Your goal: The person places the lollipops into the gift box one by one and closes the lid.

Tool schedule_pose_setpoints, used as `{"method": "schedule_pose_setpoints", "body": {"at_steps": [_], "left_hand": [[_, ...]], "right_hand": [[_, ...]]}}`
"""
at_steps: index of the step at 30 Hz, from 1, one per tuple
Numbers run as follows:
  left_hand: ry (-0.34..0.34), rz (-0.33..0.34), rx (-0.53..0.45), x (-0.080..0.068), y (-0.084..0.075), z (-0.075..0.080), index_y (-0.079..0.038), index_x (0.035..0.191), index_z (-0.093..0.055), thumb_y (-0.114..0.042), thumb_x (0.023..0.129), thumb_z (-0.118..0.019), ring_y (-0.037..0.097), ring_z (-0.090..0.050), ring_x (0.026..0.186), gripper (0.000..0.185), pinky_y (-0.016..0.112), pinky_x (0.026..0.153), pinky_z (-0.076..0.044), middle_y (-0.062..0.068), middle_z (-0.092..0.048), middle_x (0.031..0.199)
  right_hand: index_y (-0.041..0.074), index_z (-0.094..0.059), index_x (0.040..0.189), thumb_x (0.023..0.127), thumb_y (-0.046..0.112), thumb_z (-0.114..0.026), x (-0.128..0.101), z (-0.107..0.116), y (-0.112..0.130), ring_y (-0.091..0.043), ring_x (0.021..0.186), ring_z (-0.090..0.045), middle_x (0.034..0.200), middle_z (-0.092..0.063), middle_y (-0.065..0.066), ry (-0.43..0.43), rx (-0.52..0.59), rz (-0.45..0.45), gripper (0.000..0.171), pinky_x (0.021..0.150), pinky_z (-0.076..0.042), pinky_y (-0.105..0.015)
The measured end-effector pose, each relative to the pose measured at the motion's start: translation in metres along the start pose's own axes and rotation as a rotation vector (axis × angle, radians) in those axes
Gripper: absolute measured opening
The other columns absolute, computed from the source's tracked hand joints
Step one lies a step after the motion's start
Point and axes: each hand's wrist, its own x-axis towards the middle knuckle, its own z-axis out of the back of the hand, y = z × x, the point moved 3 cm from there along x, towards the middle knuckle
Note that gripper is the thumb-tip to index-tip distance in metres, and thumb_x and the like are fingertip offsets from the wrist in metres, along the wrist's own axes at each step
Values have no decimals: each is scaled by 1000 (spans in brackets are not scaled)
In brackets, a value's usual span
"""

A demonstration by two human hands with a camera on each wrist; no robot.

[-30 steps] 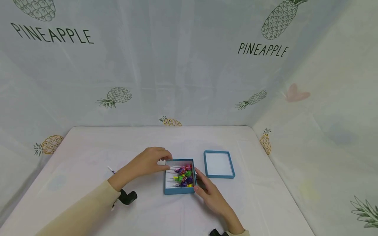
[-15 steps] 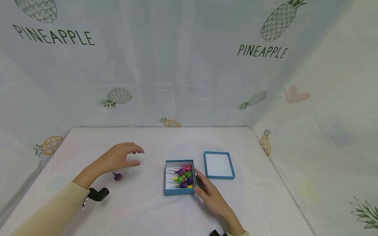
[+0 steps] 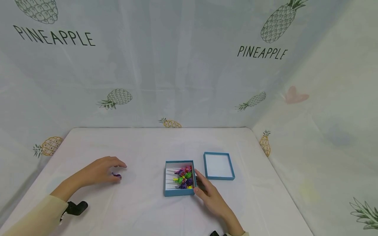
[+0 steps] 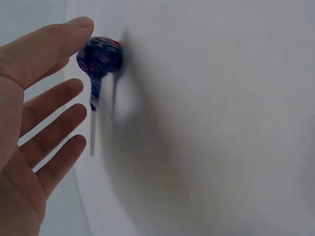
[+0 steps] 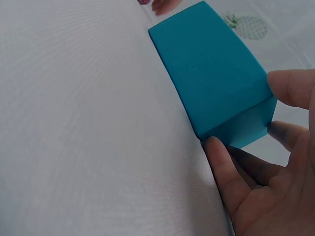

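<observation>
An open blue box [image 3: 179, 193] with several bright wrapped lollipops [image 3: 184, 178] stands mid-table. My right hand [image 3: 208, 193] lies against its right near corner, thumb [image 5: 290, 86] on one wall and straight fingers [image 5: 221, 162] along the other wall of the box [image 5: 211, 78]. Far to the left, a single purple lollipop [image 3: 116, 176] lies on the white tablecloth. My left hand [image 3: 98, 170] hovers over it with fingers spread and straight. In the left wrist view the lollipop [image 4: 101, 56] sits just off the fingertip of that hand [image 4: 44, 98], its stick pointing back toward the palm.
The box's blue lid [image 3: 219, 166] lies upside down just right of the box. Pineapple-print cloth walls [image 3: 189, 82] close the table at the back and on the right. A black wrist mount [image 3: 75, 207] shows under my left sleeve.
My left hand left the box, swung left across the table and came down over the loose purple lollipop. The right hand and the box stayed put.
</observation>
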Motion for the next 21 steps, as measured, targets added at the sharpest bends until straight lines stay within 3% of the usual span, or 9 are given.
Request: {"method": "schedule_pose_setpoints", "body": {"at_steps": [8,16,21], "left_hand": [[-30,-98,37,-14,8,-6,-30,117,-78,-32,84,-91,6,-63,104,35,41,92,-55,-23,-70,112],[-51,-129,29,-18,4,-5,-29,116,-78,-25,85,-90,4,-63,103,34,39,91,-57,-23,-69,110],[-91,-155,49,-17,3,-7,-30,111,-78,-21,85,-91,3,-62,100,30,36,87,-57,-24,-69,107]], "right_hand": [[35,-34,167,110,31,-60,0,0,1,-32,146,-49,161,-50,-10,3,-3,-8,63,113,-46,-47],[36,-32,167,110,34,-58,1,-1,-3,-33,146,-49,160,-50,-10,1,-31,-10,63,114,-46,-56],[35,-33,167,110,34,-59,1,-1,-4,-33,146,-49,161,-50,-10,-3,-18,-12,63,114,-46,-54]]}}
